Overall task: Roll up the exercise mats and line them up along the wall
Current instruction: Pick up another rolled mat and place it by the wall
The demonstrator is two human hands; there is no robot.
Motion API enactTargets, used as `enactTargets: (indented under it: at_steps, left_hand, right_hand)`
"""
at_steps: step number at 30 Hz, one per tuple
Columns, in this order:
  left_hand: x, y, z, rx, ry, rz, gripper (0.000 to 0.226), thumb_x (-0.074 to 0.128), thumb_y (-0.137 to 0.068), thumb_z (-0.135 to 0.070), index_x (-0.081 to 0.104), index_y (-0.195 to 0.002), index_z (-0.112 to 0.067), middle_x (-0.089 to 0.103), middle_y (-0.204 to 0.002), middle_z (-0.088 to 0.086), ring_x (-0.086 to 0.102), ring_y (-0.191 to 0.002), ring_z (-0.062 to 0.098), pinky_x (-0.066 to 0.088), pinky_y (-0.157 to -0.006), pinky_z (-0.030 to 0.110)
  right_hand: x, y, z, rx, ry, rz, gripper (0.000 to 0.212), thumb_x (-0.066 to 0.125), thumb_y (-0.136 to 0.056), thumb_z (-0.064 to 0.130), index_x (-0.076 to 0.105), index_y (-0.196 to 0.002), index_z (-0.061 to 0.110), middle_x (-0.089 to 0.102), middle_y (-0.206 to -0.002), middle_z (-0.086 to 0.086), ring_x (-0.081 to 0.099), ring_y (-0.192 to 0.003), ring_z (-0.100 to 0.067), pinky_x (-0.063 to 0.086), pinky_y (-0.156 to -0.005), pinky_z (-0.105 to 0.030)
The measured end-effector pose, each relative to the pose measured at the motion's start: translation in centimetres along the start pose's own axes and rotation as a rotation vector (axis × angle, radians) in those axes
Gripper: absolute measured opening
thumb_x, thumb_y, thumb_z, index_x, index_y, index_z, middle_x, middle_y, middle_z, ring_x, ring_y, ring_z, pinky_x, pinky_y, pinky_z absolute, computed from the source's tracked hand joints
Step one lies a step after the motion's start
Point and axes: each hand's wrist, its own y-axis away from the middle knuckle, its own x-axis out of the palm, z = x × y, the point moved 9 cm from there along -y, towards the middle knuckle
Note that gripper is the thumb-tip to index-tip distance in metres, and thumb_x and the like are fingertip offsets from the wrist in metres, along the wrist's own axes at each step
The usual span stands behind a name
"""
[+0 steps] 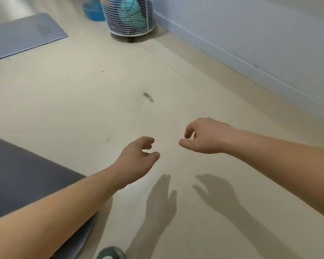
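Flat grey mat (22, 36) points lengthwise toward basket (120, 25).

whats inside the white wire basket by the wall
Through the mesh of the wire basket a teal bundle shows, perhaps a rolled mat. The frame edge crops the top, and mesh and blur hide whatever else it holds.

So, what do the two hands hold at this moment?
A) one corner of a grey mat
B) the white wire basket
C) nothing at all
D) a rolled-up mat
C: the left hand and the right hand hover over the bare floor with loosely curled, empty fingers, apart from the near mat and the far mat, which both lie flat.
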Motion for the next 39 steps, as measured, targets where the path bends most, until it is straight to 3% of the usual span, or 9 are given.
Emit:
enactTargets:
  at_steps: [10,14,17,20,23,29,34,37,39]
  left_hand:
    - [-19.5,8.5,18.0,-0.206,-0.009,-0.614,0.048,0.064,-0.102,-0.025,0.053,-0.149,-0.024,0.054,-0.149,-0.01,0.045,-0.141,0.008,0.035,-0.117,0.028]
    - [-23.6,10.3,22.7,-0.328,-0.193,-0.63,0.049,0.066,-0.099,-0.033,0.056,-0.146,-0.019,0.045,-0.16,0.004,0.028,-0.154,0.023,0.024,-0.123,0.039]
    - [-25.9,13.1,27.1,-0.541,-0.114,-0.742,0.074,0.065,-0.093,-0.054,0.039,-0.157,-0.027,0.024,-0.171,0.006,0.014,-0.16,0.031,0.02,-0.127,0.058]
    - [-25.9,16.8,32.2,-0.755,0.297,-0.867,0.094,0.065,-0.082,-0.064,0.031,-0.158,-0.022,0.035,-0.159,0.006,0.039,-0.146,0.033,0.042,-0.112,0.052]
    - [-23.2,17.2,33.5,-0.748,0.637,-0.866,0.091,0.073,-0.089,-0.058,0.029,-0.162,-0.025,0.045,-0.157,-0.005,0.049,-0.136,0.024,0.045,-0.105,0.04]
    - [-22.8,15.7,33.8,-0.58,0.645,-0.917,0.069,0.075,-0.096,-0.033,0.045,-0.158,-0.03,0.054,-0.152,-0.009,0.054,-0.138,0.015,0.044,-0.118,0.042]
    - [-18.8,14.0,32.6,-0.719,0.763,-0.652,0.078,0.087,-0.079,-0.054,0.057,-0.141,-0.018,0.062,-0.129,-0.011,0.063,-0.107,0.015,0.051,-0.088,0.032]
    - [-17.5,10.5,29.1,-0.631,0.816,-0.54,0.051,0.087,-0.078,-0.054,0.064,-0.113,-0.024,0.069,-0.111,-0.012,0.066,-0.091,0.006,0.052,-0.065,0.03]
    - [-17.6,8.2,26.8,-0.533,0.782,-0.52,0.061,0.089,-0.076,-0.053,0.06,-0.121,-0.024,0.066,-0.112,-0.016,0.065,-0.092,0.002,0.05,-0.065,0.026]
  right_hand:
    - [13.6,-7.9,25.8,-0.149,-0.533,0.319,0.029,0.069,-0.094,0.049,0.072,-0.114,0.029,0.068,-0.114,0.006,0.069,-0.103,-0.018,0.052,-0.078,-0.031]
    - [17.5,-7.1,34.5,-0.29,-0.488,0.401,0.053,0.074,-0.09,0.056,0.065,-0.133,0.027,0.067,-0.119,0.008,0.066,-0.108,-0.017,0.056,-0.097,-0.036]
    - [18.4,-6.1,37.7,-0.383,-0.388,0.408,0.082,0.084,-0.074,0.07,0.049,-0.143,0.041,0.056,-0.122,0.019,0.059,-0.11,-0.01,0.049,-0.093,-0.029]
    - [20.1,-5.8,38.0,-0.365,-0.423,0.526,0.109,0.092,-0.053,0.076,0.04,-0.145,0.05,0.058,-0.13,0.028,0.063,-0.114,-0.004,0.051,-0.096,-0.03]
    - [21.2,-6.7,36.9,-0.289,-0.469,0.555,0.115,0.096,-0.042,0.077,0.047,-0.141,0.046,0.064,-0.126,0.026,0.067,-0.111,-0.004,0.056,-0.098,-0.035]
    - [19.8,-9.1,31.7,-0.109,-0.627,0.62,0.099,0.1,-0.051,0.063,0.057,-0.133,0.029,0.076,-0.117,0.008,0.079,-0.093,-0.013,0.063,-0.085,-0.039]
    - [20.8,-8.6,23.7,0.019,-0.723,0.608,0.1,0.098,-0.051,0.062,0.055,-0.134,0.027,0.078,-0.117,0.007,0.079,-0.1,-0.015,0.06,-0.097,-0.045]
    - [21.2,-7.8,19.6,0.06,-0.724,0.652,0.105,0.092,-0.053,0.074,0.056,-0.141,0.03,0.076,-0.124,0.008,0.075,-0.111,-0.017,0.06,-0.097,-0.049]
    - [19.4,-8.4,16.8,0.072,-0.706,0.555,0.117,0.091,-0.049,0.078,0.049,-0.149,0.033,0.068,-0.135,0.006,0.068,-0.12,-0.02,0.059,-0.095,-0.05]
